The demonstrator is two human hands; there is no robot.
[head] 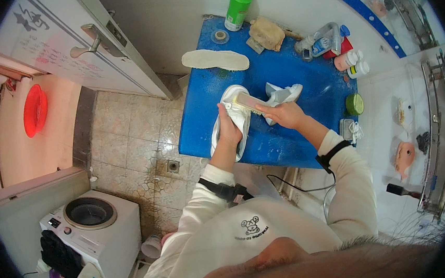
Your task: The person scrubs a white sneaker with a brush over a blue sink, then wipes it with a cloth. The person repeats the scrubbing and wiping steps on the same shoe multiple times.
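My left hand (229, 126) grips a white shoe (240, 118) along its side, over the blue countertop (201, 119). In my right hand (286, 114) is a scrubbing brush (250, 100) with a pale back, its bristles against the upper of the shoe near the toe. A second white shoe (285, 95) lies on the blue surface just beyond my right hand. Farther back, a cream insole (215, 60) rests flat, one end reaching past the counter's left edge.
Along the back stand a green pump bottle (238, 8), a roll of tape (220, 36), a tan cloth bundle (267, 33) and several small bottles (345, 60). A green jar (354, 104) is at the right. Behind me on the left are a washing machine (123, 217) and an open door (121, 49).
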